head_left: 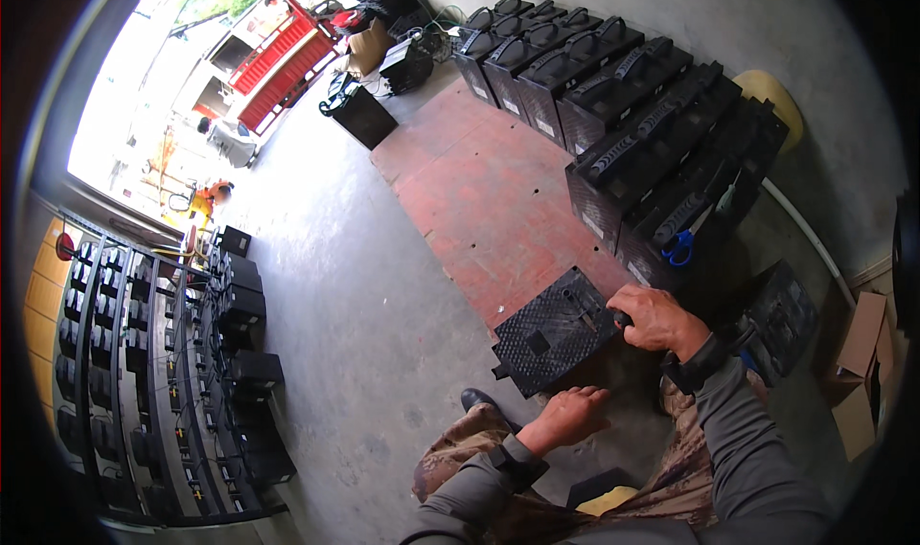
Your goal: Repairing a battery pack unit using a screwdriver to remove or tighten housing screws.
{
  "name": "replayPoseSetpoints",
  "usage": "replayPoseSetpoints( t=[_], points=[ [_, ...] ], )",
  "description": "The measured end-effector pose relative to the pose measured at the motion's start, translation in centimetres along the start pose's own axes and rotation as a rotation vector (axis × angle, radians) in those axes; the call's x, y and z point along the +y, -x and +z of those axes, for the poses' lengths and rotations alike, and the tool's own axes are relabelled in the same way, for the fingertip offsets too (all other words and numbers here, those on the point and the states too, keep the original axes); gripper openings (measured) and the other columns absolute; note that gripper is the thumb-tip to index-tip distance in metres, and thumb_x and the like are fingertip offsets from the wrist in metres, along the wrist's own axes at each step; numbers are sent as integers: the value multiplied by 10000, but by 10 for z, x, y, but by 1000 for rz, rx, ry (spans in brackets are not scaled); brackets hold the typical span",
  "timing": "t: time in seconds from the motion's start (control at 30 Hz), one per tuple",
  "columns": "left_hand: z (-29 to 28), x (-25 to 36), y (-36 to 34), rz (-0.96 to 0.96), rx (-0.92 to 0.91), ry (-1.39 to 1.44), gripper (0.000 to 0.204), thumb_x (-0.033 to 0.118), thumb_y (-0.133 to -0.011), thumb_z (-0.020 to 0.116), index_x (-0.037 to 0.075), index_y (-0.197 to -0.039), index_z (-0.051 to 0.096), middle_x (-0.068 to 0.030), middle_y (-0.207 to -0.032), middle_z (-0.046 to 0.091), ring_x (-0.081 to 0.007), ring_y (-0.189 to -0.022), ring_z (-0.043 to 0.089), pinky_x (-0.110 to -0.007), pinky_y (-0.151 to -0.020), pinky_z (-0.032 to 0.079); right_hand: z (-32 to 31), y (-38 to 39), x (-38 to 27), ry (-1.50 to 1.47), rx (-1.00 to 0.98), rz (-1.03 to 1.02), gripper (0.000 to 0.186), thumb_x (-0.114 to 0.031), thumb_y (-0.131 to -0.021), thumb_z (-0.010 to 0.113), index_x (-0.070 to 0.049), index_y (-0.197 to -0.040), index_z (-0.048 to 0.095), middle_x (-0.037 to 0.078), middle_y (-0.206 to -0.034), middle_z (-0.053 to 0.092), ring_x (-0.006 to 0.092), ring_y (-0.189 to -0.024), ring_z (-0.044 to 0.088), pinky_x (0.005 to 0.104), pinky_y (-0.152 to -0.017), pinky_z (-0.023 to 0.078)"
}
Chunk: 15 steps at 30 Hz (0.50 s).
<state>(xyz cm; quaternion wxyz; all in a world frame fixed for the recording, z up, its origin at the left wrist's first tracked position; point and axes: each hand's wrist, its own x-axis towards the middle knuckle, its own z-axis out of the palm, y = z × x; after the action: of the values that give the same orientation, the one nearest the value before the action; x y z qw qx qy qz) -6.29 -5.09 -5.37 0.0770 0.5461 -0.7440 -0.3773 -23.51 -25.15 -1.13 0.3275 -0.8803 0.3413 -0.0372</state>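
A flat black box with a textured top lies in front of me, partly over the end of a red board. Small thin pieces rest on its right part, too small to name. My right hand is closed at the box's right edge around a tool with a rounded black handle; the tool's working end cannot be made out. Close to the box's near edge, my left hand is held palm down with its fingers stretched out, holding nothing.
Several black handled cases stand in rows at the right, with blue-handled scissors on the nearest. Cardboard is at far right. A metal rack of black units stands left. The red board covers the middle floor.
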Motion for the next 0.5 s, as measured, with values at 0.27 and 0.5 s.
replayPoseSetpoints(
  t=[0.27,0.5],
  points=[
    [-2,1,0,-13,-4,3,600,329,-907,745,34,-1397,565,-210,-1360,635,-402,-1217,624,-469,-1024,516,-13,0,-15,126,-27,106,314,-278,-864,720,-73,-1101,700,154,-1119,715,382,-1098,674,484,-946,530],
    [-1,3,-2,-25,-3,1,610,319,-891,765,34,-1393,568,-201,-1356,639,-396,-1218,625,-464,-1023,517,-13,1,-9,130,-19,83,333,-283,-847,740,-86,-1114,709,147,-1134,711,379,-1076,676,468,-936,531]
  ],
)
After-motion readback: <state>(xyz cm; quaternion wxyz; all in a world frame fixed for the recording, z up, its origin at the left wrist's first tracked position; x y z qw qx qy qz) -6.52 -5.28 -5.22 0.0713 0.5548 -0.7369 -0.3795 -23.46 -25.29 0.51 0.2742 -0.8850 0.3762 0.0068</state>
